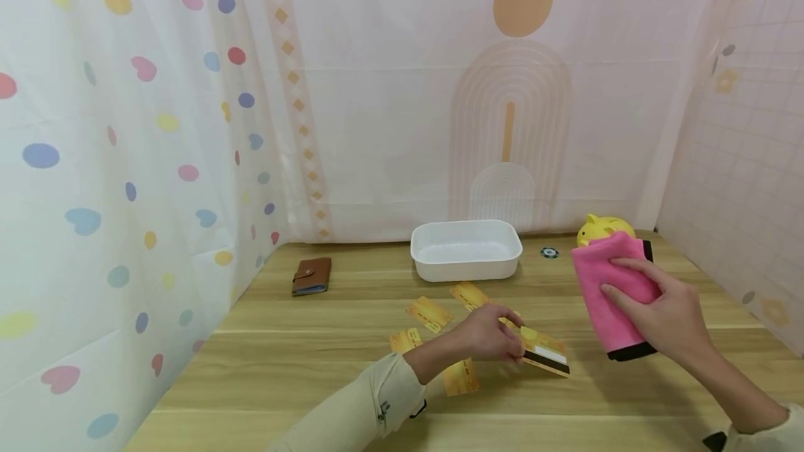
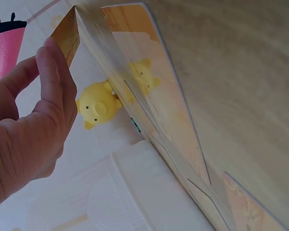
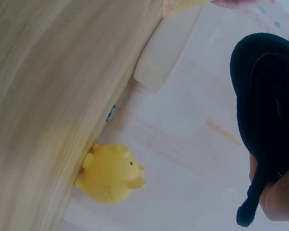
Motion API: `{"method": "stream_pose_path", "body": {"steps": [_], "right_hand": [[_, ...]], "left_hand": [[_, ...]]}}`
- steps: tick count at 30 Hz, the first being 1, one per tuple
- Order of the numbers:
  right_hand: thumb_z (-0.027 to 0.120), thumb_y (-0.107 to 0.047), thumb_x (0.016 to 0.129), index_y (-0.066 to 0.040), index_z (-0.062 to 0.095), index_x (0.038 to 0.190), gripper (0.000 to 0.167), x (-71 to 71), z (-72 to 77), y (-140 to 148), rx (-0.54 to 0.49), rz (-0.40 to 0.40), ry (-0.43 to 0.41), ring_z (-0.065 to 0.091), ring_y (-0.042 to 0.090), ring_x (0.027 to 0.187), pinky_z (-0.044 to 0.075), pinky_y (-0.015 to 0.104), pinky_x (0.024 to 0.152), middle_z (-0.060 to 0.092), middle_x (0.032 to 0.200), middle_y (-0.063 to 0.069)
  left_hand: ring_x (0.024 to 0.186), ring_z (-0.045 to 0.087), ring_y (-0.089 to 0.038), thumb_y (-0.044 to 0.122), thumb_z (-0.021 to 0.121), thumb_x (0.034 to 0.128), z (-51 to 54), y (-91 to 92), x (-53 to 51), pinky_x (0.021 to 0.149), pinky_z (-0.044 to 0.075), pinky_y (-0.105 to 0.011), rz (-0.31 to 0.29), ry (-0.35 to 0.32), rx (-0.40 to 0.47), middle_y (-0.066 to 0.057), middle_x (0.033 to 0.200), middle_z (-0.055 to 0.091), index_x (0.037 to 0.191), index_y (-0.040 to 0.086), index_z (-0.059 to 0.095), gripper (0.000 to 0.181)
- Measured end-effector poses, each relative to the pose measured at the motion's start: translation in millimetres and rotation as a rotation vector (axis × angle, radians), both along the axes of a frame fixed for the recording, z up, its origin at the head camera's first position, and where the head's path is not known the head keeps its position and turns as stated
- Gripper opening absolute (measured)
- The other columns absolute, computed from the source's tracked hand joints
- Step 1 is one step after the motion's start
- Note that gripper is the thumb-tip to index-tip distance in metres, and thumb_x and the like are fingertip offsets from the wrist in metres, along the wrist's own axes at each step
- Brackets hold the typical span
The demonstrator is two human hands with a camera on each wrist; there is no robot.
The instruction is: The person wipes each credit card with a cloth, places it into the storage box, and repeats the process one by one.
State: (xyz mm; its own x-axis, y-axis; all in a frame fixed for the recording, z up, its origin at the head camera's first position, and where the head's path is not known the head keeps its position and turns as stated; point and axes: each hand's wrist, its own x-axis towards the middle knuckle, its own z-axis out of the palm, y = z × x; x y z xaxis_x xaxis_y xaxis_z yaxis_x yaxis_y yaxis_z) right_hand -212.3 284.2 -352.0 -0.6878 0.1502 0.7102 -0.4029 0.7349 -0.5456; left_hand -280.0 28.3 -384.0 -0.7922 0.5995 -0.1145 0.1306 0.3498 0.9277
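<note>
Gold card (image 1: 545,349): tilted above worktop (image 1: 251,389), nearer its right edge than its left | Left hand (image 1: 490,333): pinches card's one end | Right hand (image 1: 668,312): grips black-trimmed pink fabric (image 1: 606,274) | Risk: card could slip among loose cards (image 1: 430,314); probable cause, one-end grip

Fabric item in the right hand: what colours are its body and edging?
The fabric item is bright pink, with black edging; clearest in the head view.

Two hands (image 1: 486,333) (image 1: 672,309), five-plus cards (image 1: 546,349), one tub (image 1: 467,270)
</note>
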Motion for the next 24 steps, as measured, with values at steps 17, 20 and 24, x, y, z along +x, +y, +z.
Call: {"method": "stream_pose_path", "body": {"steps": [17, 20, 24], "right_hand": [[0.083, -0.011, 0.08, -0.006, 0.069, 0.112, 0.035, 0.4, -1.5, 2, -0.005, 0.004, -0.009, 0.051, 0.006, 0.047, 0.041, 0.021, 0.039, 0.067, 0.08, 0.021], [0.082, -0.012, 0.081, -0.005, 0.069, 0.113, 0.036, 1.4, -1.4, 2, -0.007, 0.007, -0.023, 0.051, 0.006, 0.048, 0.041, 0.021, 0.04, 0.067, 0.08, 0.021], [0.082, -0.014, 0.082, -0.006, 0.069, 0.114, 0.036, 2.5, -1.1, 2, -0.009, 0.001, -0.038, 0.05, 0.006, 0.049, 0.04, 0.021, 0.04, 0.067, 0.082, 0.022]], "left_hand": [[0.066, 0.071, -0.029, -0.008, 0.064, 0.0863, 2.9, 4.2, -12.2, 0.061, 0.059, -0.037, 0.021, 0.018, 0.04, -0.011, 0.07, 0.067, 0.11, 0.011, 0.061, 0.03], [0.071, 0.072, -0.034, -0.008, 0.064, 0.0868, 3.4, 2.9, -17.9, 0.061, 0.06, -0.039, 0.028, 0.029, 0.064, -0.011, 0.072, 0.068, 0.113, 0.01, 0.061, 0.032], [0.074, 0.072, -0.036, -0.008, 0.063, 0.0868, 3.2, -1.6, -29.8, 0.063, 0.06, -0.043, 0.05, 0.043, 0.127, -0.012, 0.076, 0.068, 0.119, 0.007, 0.06, 0.035]]}}
